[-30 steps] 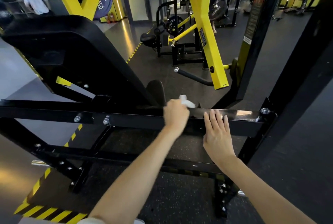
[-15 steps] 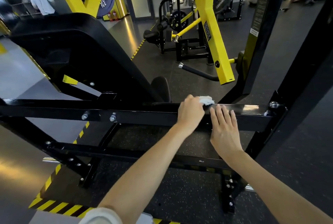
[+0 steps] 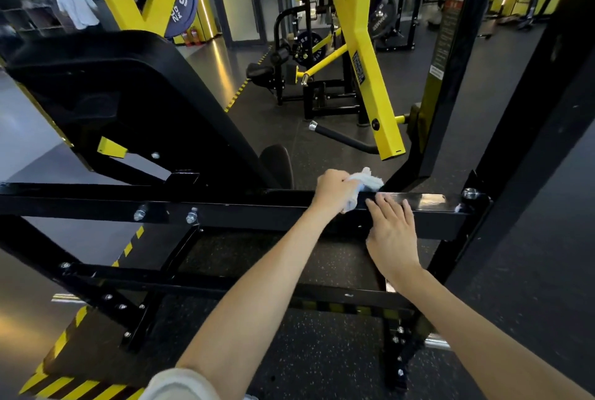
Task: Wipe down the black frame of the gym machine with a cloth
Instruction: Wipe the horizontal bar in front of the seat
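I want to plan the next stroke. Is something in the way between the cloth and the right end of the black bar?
Yes. The right hand rests on the black bar, its fingers on the top face just right of the cloth that the left hand grips. Past it, nothing else shows before the bolt.

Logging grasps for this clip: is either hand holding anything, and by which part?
The left hand grips a crumpled white cloth by its bunched middle, on the black metal crossbar. The right hand holds nothing, resting flat there.
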Available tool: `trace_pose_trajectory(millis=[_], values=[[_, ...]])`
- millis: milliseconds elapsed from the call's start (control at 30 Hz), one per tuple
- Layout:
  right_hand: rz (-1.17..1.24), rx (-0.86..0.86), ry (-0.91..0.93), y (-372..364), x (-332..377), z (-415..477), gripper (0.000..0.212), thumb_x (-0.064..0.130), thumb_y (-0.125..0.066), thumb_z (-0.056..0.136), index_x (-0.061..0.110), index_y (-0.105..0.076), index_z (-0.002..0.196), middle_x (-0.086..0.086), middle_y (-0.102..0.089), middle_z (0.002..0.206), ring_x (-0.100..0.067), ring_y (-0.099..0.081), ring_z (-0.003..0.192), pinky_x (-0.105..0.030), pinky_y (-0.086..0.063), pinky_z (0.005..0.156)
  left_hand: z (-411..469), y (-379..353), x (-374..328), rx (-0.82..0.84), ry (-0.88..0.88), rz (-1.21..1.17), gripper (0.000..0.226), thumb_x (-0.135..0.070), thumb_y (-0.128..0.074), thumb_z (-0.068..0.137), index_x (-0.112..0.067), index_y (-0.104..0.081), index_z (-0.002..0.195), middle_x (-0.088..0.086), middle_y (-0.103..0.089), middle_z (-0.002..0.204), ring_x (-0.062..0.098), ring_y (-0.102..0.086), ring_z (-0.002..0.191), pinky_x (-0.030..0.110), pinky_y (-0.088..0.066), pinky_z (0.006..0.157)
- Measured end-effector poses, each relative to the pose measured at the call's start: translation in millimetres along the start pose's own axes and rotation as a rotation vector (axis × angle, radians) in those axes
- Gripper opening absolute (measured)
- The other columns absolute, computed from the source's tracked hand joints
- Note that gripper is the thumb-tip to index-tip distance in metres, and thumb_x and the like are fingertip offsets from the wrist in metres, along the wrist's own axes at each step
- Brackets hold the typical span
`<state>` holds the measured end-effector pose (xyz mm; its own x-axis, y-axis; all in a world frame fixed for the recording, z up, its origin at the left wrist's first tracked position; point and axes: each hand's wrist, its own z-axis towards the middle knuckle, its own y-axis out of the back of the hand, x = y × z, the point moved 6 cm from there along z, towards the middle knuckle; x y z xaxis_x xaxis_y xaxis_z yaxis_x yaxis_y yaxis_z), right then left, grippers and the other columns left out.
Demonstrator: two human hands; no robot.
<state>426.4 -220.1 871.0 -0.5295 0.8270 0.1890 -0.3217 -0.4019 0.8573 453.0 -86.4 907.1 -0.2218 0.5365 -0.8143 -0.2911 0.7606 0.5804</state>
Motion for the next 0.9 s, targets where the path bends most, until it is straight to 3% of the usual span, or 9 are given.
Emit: trace_pose_trajectory(millis=[100, 167, 267, 333, 500, 600, 700, 767, 900], values=[[0.341, -0.008, -0.2, 19, -5, 19, 0.04, 0.009, -0.048, 0.085, 0.006, -0.065, 0.121, -0.01, -0.064, 0.124, -0.027, -0.053, 0.123, -0.047, -0.025, 0.115, -10, 23, 14, 0.1, 0.218, -0.737, 0.018, -0.017, -0.059, 0.091, -0.001, -0.067, 0.088, 0.013, -0.062, 0.081, 0.021, -0.06, 0.073, 0.031, -0.042, 0.068], [0.778, 0.061, -0.357, 32, 0, 34, 0.033, 0.015, -0.052, 0.095, 0.01, -0.061, 0.127, -0.004, -0.063, 0.122, -0.023, -0.056, 0.118, -0.042, -0.037, 0.108, -17, 33, 14, 0.251, 0.269, -0.977, 0.021, -0.015, -0.053, 0.096, -0.004, -0.069, 0.09, 0.008, -0.069, 0.083, 0.015, -0.066, 0.074, 0.026, -0.046, 0.072], [1.518, 0.332, -0.626, 29, 22, 51, 0.03, 0.028, -0.057, 0.096, 0.011, -0.059, 0.121, -0.007, -0.067, 0.115, -0.026, -0.065, 0.106, -0.04, -0.051, 0.09, -34, 45, 8, 0.36, 0.289, -1.0, 0.024, -0.023, -0.051, 0.098, -0.008, -0.069, 0.095, 0.003, -0.073, 0.086, 0.011, -0.069, 0.076, 0.026, -0.048, 0.074], [1.668, 0.394, -0.73, 23, 29, 54, 0.027, 0.024, -0.061, 0.094, 0.01, -0.059, 0.116, -0.01, -0.067, 0.113, -0.026, -0.066, 0.1, -0.037, -0.054, 0.081, -40, 49, 9, 0.359, 0.29, -0.925, 0.025, -0.026, -0.051, 0.098, -0.008, -0.068, 0.105, 0.005, -0.072, 0.093, 0.013, -0.068, 0.083, 0.027, -0.051, 0.076], [1.583, 0.334, -0.831, 9, 36, 52, 0.029, 0.009, -0.065, 0.089, 0.002, -0.059, 0.117, -0.013, -0.066, 0.1, -0.023, -0.066, 0.085, -0.029, -0.053, 0.061, -46, 71, 21, 0.021, -0.051, -0.366, 0.036, -0.025, -0.067, 0.089, -0.023, -0.047, 0.119, 0.0, -0.047, 0.121, 0.006, -0.054, 0.104, 0.013, -0.043, 0.08], [1.521, 0.348, -0.779, 7, 49, 55, 0.026, 0.011, -0.059, 0.093, 0.002, -0.059, 0.117, -0.018, -0.067, 0.103, -0.025, -0.066, 0.084, -0.029, -0.052, 0.058, -65, 61, 12, 0.105, -0.259, -0.246, 0.049, -0.025, -0.074, 0.082, -0.033, -0.044, 0.12, -0.01, -0.036, 0.124, -0.004, -0.043, 0.117, 0.006, -0.04, 0.089], [1.624, 0.385, -0.669, 10, 70, 56, 0.028, 0.026, -0.053, 0.098, 0.007, -0.06, 0.116, -0.021, -0.07, 0.105, -0.028, -0.07, 0.091, -0.034, -0.055, 0.07, -65, 66, 26, -0.019, -0.14, -0.39, 0.054, -0.023, -0.075, 0.082, -0.026, -0.046, 0.127, -0.006, -0.045, 0.123, 0.004, -0.051, 0.113, 0.02, -0.049, 0.09], [1.579, 0.366, -0.585, 13, 77, 55, 0.025, 0.031, -0.048, 0.099, 0.015, -0.058, 0.115, -0.018, -0.072, 0.098, -0.025, -0.071, 0.091, -0.034, -0.055, 0.079, -63, 75, 44, -0.086, 0.022, -0.551, 0.033, -0.017, -0.065, 0.09, -0.018, -0.055, 0.122, 0.001, -0.06, 0.117, 0.017, -0.06, 0.11, 0.028, -0.052, 0.089], [0.965, 0.178, -0.37, 15, 63, 54, 0.027, 0.021, -0.055, 0.095, 0.016, -0.061, 0.121, -0.002, -0.07, 0.105, -0.018, -0.063, 0.104, -0.034, -0.047, 0.097, -55, 131, 100, -0.403, 0.287, -0.631, 0.017, -0.004, -0.048, 0.093, -0.012, -0.059, 0.084, 0.008, -0.063, 0.088, 0.024, -0.061, 0.085, 0.03, -0.048, 0.072]])
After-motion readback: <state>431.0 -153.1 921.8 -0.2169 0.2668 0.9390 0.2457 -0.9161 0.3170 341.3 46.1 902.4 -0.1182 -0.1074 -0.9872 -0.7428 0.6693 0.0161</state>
